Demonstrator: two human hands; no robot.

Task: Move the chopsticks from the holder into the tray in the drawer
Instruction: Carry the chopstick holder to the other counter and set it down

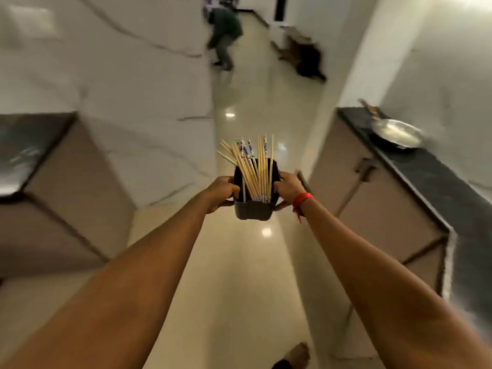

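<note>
Chopsticks (pixel 253 169) stand bundled in a dark rectangular holder (pixel 254 210), their upper ends fanning out above its rim; most are plain pale wood, several carry a blue-and-white pattern near the top. The holder is off every surface, carried in mid-air over the glossy cream floor (pixel 239 275), in the aisle between two runs of cabinets.

Left hand (pixel 221 191): closed on the holder's left side, fingers (pixel 234 189) curled over the rim, thumb side toward the camera. Right hand (pixel 288 189): closed on the holder's right side in the same manner, with one finger visible below the holder's lower right corner. Both arms are extended forward, bare to the elbow. A red band (pixel 303 199) sits on the right wrist, a loose end hanging below it.

Right of the aisle: a dark worktop (pixel 431 177) over beige cabinet fronts (pixel 372 209); a metal pan (pixel 396 134) with a wooden handle rests on it, well apart from the holder. Left of the aisle: a second dark worktop (pixel 29 145) over beige cabinets, beside a white veined wall panel (pixel 133 89).

Far end of the floor: a blurred person (pixel 225 35) in dark green clothing, bent forward, and a dark blurred shape (pixel 306 57) on the floor, not identifiable. No drawer or tray appears in view. The frame is motion-blurred at its edges.
</note>
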